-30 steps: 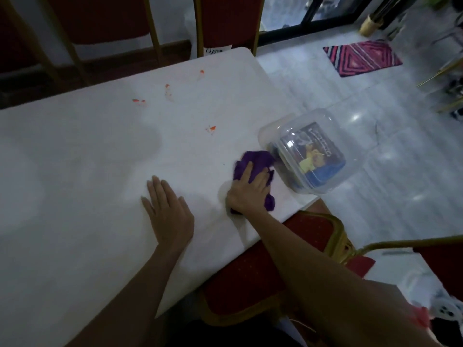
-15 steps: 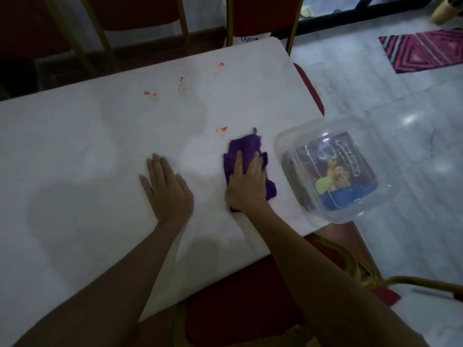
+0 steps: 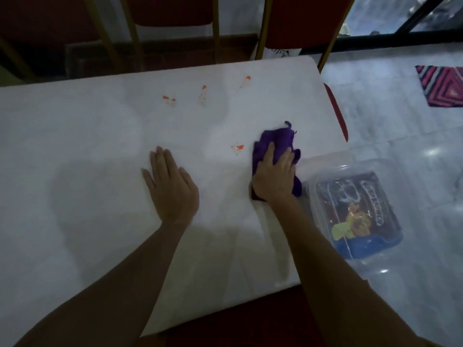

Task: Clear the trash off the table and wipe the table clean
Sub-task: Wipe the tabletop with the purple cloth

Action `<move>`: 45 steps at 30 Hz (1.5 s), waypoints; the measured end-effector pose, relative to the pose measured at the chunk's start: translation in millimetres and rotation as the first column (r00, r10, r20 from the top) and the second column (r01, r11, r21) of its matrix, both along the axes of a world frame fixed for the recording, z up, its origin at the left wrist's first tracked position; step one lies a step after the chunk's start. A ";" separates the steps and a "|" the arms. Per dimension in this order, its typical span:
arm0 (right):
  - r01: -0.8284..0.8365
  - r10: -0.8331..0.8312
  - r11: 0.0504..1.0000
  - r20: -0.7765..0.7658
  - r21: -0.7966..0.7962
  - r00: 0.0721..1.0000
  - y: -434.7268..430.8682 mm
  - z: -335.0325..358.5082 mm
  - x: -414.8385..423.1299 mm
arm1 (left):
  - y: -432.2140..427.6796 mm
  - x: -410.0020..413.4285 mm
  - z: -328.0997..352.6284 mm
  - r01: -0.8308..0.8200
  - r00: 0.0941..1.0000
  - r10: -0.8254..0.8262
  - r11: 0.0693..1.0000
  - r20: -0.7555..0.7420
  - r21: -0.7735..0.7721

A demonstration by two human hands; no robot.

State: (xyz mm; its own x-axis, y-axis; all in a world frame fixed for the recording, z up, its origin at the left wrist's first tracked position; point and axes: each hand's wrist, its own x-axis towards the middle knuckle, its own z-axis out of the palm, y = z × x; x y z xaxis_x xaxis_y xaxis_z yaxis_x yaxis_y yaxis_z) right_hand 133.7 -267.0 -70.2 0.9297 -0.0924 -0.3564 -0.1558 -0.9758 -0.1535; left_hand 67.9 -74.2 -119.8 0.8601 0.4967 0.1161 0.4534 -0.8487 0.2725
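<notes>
purple cloth (image 3: pixel 278 141) crumpled | right hand (image 3: pixel 274 177) flat, pressing it | left hand (image 3: pixel 171 187) flat

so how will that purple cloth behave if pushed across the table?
Probably floppy: the crumpled purple cloth bunches in folds under the right hand. It likely slides easily on the smooth white table, dragging rather than rolling. Seems light; a loose thread sticks out at its far edge.
</notes>
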 end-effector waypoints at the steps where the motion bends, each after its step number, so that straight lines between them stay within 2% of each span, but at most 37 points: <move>1: -0.002 0.002 1.000 0.019 0.010 1.000 7.7 -4.0 15.0 | -0.7 1.0 0.3 -0.009 1.000 0.009 1.000 0.003 0.005; 4: -0.109 0.103 0.992 0.104 0.058 0.989 44.9 -12.0 20.9 | -0.8 -0.3 -2.2 -0.003 1.000 0.003 1.000 -0.009 0.031; 7: -0.257 0.236 0.959 0.164 0.119 0.958 64.7 -12.9 -26.5 | 0.9 -2.0 -2.3 -0.008 1.000 0.008 1.000 -0.022 0.009; 9: -0.294 0.270 0.948 0.178 0.125 0.946 52.6 -10.0 -56.6 | 0.2 -2.3 -0.9 -0.004 0.999 0.004 1.000 -0.035 0.008; 11: -0.257 0.239 0.961 0.154 0.104 0.959 30.8 -11.0 -60.8 | -0.1 0.7 0.6 -0.001 0.999 0.001 1.000 -0.034 0.003; 13: -0.151 0.143 0.987 0.127 0.062 0.982 19.8 -13.2 -37.7 | -0.8 2.4 1.3 -0.008 1.000 0.008 1.000 -0.022 0.002; 16: -0.108 0.101 0.993 0.146 0.037 0.984 47.3 -16.7 12.2 | 1.1 3.5 -0.1 -0.018 0.999 0.018 1.000 -0.029 0.005; 19: -0.252 0.237 0.966 0.203 0.051 0.950 89.7 -23.8 27.3 | 2.6 2.0 -1.8 -0.012 0.999 0.012 1.000 -0.038 0.019; 21: -0.410 0.379 0.908 0.249 0.087 0.891 97.3 -25.1 7.4 | 2.7 1.2 -0.8 0.000 0.999 0.001 0.999 -0.047 0.033; 23: -0.553 0.503 0.825 0.295 0.115 0.812 79.0 -23.5 -25.7 | 2.6 0.5 -0.7 0.010 0.999 -0.009 1.000 -0.050 0.030; 25: -0.603 0.552 0.789 0.297 0.117 0.779 46.5 -23.7 -44.1 | 1.7 1.4 0.2 0.003 0.999 -0.001 0.999 -0.055 0.038; 29: -0.364 0.324 0.927 0.298 0.087 0.898 29.2 -29.2 -0.1 | 0.3 5.4 2.1 -0.011 0.999 0.012 0.999 -0.036 0.038; 32: -0.267 0.222 0.956 0.299 0.118 0.928 68.4 -30.4 35.9 | 0.1 4.8 1.3 -0.023 0.999 0.024 1.000 -0.044 0.015; 34: -0.311 0.251 0.938 0.314 0.155 0.916 95.0 -27.9 29.8 | 0.6 2.5 0.3 -0.027 0.998 0.027 1.000 -0.055 0.003; 36: -0.448 0.370 0.872 0.333 0.197 0.867 106.1 -25.6 1.1 | 2.8 -0.7 -1.4 0.004 0.995 -0.001 1.000 -0.099 0.028; 38: -0.559 0.463 0.796 0.359 0.234 0.810 96.1 -24.4 -29.7 | 5.7 -2.8 -1.1 0.040 0.993 -0.035 0.998 -0.116 0.040; 40: -0.569 0.466 0.785 0.370 0.247 0.804 70.2 -26.1 -41.7 | 4.5 -2.7 2.6 0.005 0.997 -0.006 1.000 -0.071 -0.014; 42: -0.482 0.393 0.847 0.347 0.224 0.852 41.7 -27.1 -35.7 | 3.7 3.5 5.7 -0.014 0.999 0.012 0.998 -0.031 -0.054; 45: -0.253 0.180 0.947 0.326 0.197 0.928 14.1 -27.6 -1.3 | 17.3 26.0 8.8 0.024 1.000 -0.024 0.999 0.008 -0.041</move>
State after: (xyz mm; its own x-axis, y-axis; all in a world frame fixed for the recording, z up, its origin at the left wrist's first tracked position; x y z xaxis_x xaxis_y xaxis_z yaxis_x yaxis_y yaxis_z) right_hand 132.4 -253.0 -97.9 0.9837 0.1743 -0.0442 0.1443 -0.9117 -0.3847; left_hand 94.0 -56.9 -111.0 0.8710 0.4804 0.1028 0.4307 -0.8474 0.3106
